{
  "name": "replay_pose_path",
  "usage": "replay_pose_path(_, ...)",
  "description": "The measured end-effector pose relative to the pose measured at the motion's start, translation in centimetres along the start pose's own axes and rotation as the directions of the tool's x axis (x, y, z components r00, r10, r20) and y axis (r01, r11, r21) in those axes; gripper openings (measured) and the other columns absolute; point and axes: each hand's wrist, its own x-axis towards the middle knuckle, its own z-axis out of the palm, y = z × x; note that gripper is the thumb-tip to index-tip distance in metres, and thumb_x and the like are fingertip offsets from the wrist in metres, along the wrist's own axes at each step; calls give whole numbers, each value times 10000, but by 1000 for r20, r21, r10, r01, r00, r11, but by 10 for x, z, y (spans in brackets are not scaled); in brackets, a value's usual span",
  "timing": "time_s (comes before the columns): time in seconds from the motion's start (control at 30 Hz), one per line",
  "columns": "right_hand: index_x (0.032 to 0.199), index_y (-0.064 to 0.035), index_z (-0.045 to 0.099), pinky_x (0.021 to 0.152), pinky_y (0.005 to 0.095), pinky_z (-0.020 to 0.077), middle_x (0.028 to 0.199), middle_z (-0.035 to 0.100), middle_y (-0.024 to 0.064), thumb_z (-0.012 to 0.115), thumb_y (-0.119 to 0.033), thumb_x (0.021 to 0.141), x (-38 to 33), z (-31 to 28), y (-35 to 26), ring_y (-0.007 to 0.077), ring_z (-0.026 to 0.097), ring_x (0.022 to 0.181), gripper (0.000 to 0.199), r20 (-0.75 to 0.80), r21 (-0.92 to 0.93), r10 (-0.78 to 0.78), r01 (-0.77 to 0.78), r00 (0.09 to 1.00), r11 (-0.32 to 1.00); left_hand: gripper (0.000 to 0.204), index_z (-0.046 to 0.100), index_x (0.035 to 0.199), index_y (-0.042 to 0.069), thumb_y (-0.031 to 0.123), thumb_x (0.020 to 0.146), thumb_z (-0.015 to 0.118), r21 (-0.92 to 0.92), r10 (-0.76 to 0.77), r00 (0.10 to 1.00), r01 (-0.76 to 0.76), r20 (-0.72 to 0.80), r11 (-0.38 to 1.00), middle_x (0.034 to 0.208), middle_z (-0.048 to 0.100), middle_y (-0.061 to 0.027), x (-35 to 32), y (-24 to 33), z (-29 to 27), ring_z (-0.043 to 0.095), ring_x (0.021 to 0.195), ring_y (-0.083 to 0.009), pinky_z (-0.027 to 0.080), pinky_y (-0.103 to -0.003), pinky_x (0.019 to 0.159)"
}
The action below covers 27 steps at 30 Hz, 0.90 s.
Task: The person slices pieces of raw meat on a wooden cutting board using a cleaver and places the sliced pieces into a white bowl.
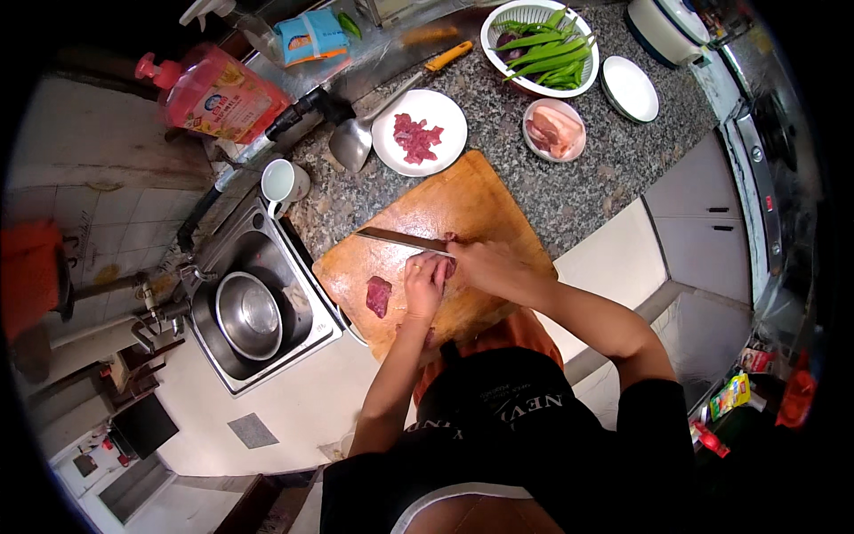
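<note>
On a wooden cutting board (463, 200) my left hand (423, 283) presses down on a small piece of raw red meat (449, 265), fingers curled over it. My right hand (485, 265) grips the handle of a kitchen knife (400, 238), whose blade points left across the board just above the left hand. A second chunk of raw meat (379, 295) lies on the board to the left of my left hand.
A white plate of cut meat pieces (418, 135), a bowl of pale raw meat (554, 130), a white colander of green vegetables (541, 46) and an empty white plate (630, 88) sit on the granite counter. A spatula (356, 138), white mug (283, 184), and sink with a steel bowl (249, 313) are at left.
</note>
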Motion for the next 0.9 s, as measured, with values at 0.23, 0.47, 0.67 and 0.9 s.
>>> replay_pose_path(0.23,899,-53,483,589,475,486,722,615,180,425,-83,799,-71,-8,16,371,613,683,119,-40,3,27,-27,999,1000,139,626,873,15,38,737,646,73,3,1000,-3,4,997,968,583,-129,-11,8,-3,515,920,-307,420,-373,832)
replay_pose_path(0.47,894,-43,459,578,501,474,674,601,191,417,-68,789,-85,2,28,395,600,652,117,-32,-12,45,-45,998,999,118,636,820,-1,14,705,659,-30,-10,1000,10,11,999,882,607,-147,-10,-1,2,546,879,-334,441,-394,808)
replay_pose_path(0.67,894,-27,460,589,511,472,723,604,215,419,-58,792,-80,9,26,402,601,675,115,47,47,87,-89,995,995,97,624,791,-8,7,701,656,-45,-49,998,51,46,998,874,596,-147,-12,-1,1,542,854,-331,453,-381,762)
replay_pose_path(0.9,923,-34,481,609,486,486,752,618,203,422,-53,804,-4,29,-9,375,619,714,134,-9,38,15,-15,1000,999,88,626,791,18,13,709,656,-5,23,999,-23,35,1000,863,588,-134,-12,-4,-1,546,829,-311,458,-366,737)
